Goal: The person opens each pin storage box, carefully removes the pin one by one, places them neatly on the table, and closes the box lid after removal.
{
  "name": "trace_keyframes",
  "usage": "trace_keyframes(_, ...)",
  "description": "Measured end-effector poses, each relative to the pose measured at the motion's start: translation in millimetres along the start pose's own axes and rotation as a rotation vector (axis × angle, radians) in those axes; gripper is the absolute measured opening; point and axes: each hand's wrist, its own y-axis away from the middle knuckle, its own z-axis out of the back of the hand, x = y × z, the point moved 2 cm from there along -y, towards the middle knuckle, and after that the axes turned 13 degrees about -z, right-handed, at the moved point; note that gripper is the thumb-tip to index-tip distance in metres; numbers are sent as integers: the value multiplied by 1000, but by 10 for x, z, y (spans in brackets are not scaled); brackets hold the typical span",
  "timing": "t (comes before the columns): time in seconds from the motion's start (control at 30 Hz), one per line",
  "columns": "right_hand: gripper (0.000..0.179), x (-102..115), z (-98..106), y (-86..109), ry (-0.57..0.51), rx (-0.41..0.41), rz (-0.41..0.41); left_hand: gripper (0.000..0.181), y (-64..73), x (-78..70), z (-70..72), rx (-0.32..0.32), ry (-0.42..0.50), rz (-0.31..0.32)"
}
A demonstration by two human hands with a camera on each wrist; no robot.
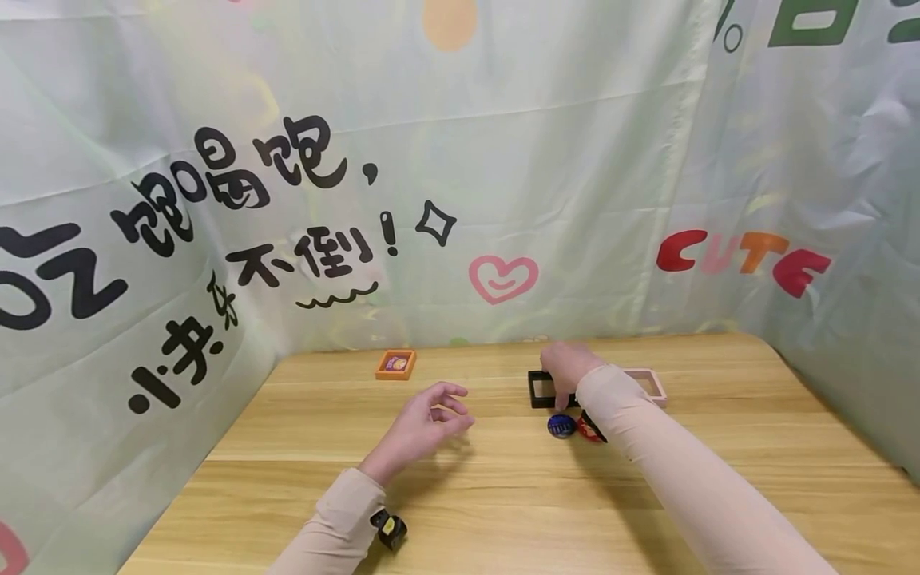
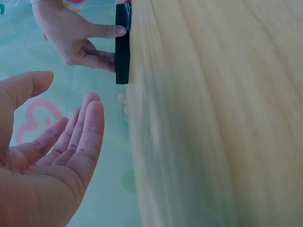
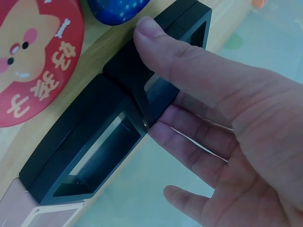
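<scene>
My right hand pinches a small black frame at the back of the table, thumb on its near side and fingers on its far side. End to end with it stands a second black frame, then a pink frame. A round blue badge lies on the table just in front, beside a round red badge with a cartoon face and characters. My left hand holds nothing; its fingers are loosely bent above the table, left of the frames.
A small orange frame with a purple picture lies at the table's back left. Printed cloth hangs behind and along both sides of the wooden table. A black wrist camera sits on my left sleeve.
</scene>
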Motion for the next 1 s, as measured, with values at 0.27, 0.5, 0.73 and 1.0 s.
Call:
trace_keyframes(0.27,54,-28,-5,-38,-44,57,-11,45,-37,87,123,-23,-3,39)
trace_keyframes(0.5,56,-31,1,-53,-58,96,-36,45,-80,107,265,-90,-88,82)
trace_keyframes(0.73,64,24,46,25,-49,98,-72,53,-152,170,480,-161,-322,111)
trace_keyframes(1.0,63,293,139,70,-156,95,11,65,-226,293,772,-180,-484,172)
